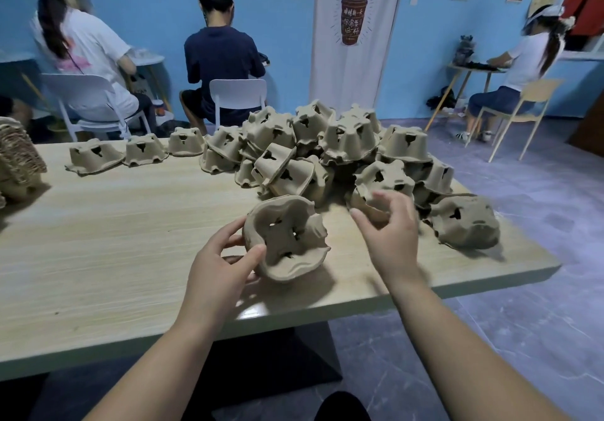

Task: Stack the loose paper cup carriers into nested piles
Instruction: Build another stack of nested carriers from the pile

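**Moulded-pulp cup carriers at pick-up.** The left hand (222, 263) pinches the held carrier (287, 237) at its near rim, with the thumb on the inner wall and the fingers curled behind the outer wall. The piece is tilted, hollow side toward the wearer. Whether its lower edge touches the table (114, 224) cannot be told.

The right hand (389, 234) hangs just to the right of it, fingers spread and loosely curved, holding nothing. Its fingertips lie in front of the front carrier (382, 178) of the heap (343, 146); blur hides whether they touch it. The heap lies beyond both hands, and a lone carrier (464, 221) sits to the right of the right hand.

**Handling, as judged.** The material looks light, dry and matt, so it should not slip in bare fingers. The walls look thin and stiff but crushable, and the wavy flange would likely buckle if squeezed hard. The best hold is probably across two opposite walls just under the flange, or with the thumb inside a cup well and the fingers outside. Either hold leaves the hollow free, so the next piece can seat squarely with its wells aligned.
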